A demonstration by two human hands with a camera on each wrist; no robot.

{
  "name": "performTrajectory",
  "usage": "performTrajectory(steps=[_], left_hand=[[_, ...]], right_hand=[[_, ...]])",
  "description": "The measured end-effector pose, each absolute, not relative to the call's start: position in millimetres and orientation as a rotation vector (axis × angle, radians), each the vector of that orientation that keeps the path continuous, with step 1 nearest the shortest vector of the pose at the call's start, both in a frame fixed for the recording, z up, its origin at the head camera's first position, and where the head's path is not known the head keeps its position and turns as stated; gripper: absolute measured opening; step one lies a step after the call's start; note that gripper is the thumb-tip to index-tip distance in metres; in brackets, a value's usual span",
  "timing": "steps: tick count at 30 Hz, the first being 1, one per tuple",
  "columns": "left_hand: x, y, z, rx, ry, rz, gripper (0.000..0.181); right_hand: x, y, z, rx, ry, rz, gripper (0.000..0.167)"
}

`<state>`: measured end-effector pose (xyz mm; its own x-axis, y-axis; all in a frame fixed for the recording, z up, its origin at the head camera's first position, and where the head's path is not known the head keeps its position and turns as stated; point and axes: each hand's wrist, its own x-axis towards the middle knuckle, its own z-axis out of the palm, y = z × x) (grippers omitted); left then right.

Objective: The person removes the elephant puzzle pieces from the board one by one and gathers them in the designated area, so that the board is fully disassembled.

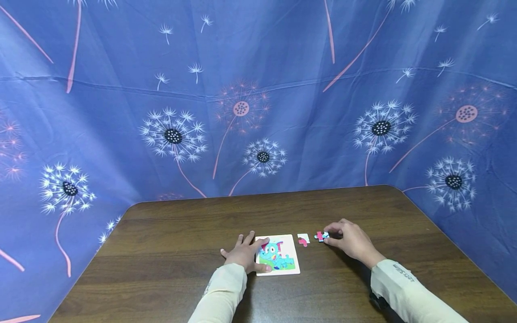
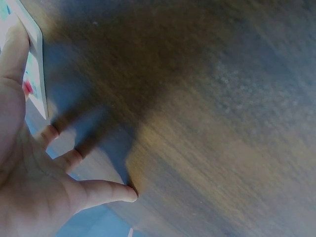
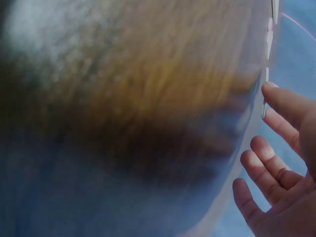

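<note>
A square jigsaw board (image 1: 296,262) with a blue cartoon animal on green lies on the table, its upper right part showing pale bare backing. My left hand (image 1: 242,256) spreads its fingers over the board's left side; thumb and index finger rest on it, the others reach onto the table. To the right of the board lies a white and red puzzle piece (image 1: 303,239). Further right, my right hand (image 1: 352,240) pinches a red and blue puzzle piece (image 1: 320,236) between thumb and index finger at its right end. In the right wrist view that piece (image 3: 264,106) appears only edge-on.
The brown wooden table (image 1: 177,251) has rounded far corners. A blue curtain (image 1: 307,134) with a dandelion pattern hangs close behind and beside it.
</note>
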<state>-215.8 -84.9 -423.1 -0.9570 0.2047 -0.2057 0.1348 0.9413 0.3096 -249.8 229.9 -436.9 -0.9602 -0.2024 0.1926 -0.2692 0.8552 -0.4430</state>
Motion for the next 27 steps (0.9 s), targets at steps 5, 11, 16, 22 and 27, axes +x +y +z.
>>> performTrajectory(steps=[5, 11, 16, 22, 27], left_hand=[[-216.6, -85.3, -424.3, 0.254, 2.855, 0.438, 0.080], [-217.1, -85.8, -424.2, 0.258, 2.851, 0.486, 0.079], [-216.9, -85.8, -423.1, 0.263, 2.847, 0.496, 0.078], [-214.7, -86.0, -421.7, 0.263, 2.854, 0.451, 0.078], [-214.5, -85.2, -421.4, 0.258, 2.854, 0.417, 0.078]], right_hand=[[-251.3, 228.5, -440.9, 0.376, -2.901, 0.728, 0.027], [-252.0, 227.1, -441.7, 0.436, -2.882, 0.759, 0.026], [-251.8, 225.9, -440.2, 0.429, -2.915, 0.767, 0.026], [-252.8, 225.8, -437.7, 0.422, -2.949, 0.794, 0.028], [-252.8, 227.4, -437.6, 0.434, -2.930, 0.791, 0.029]])
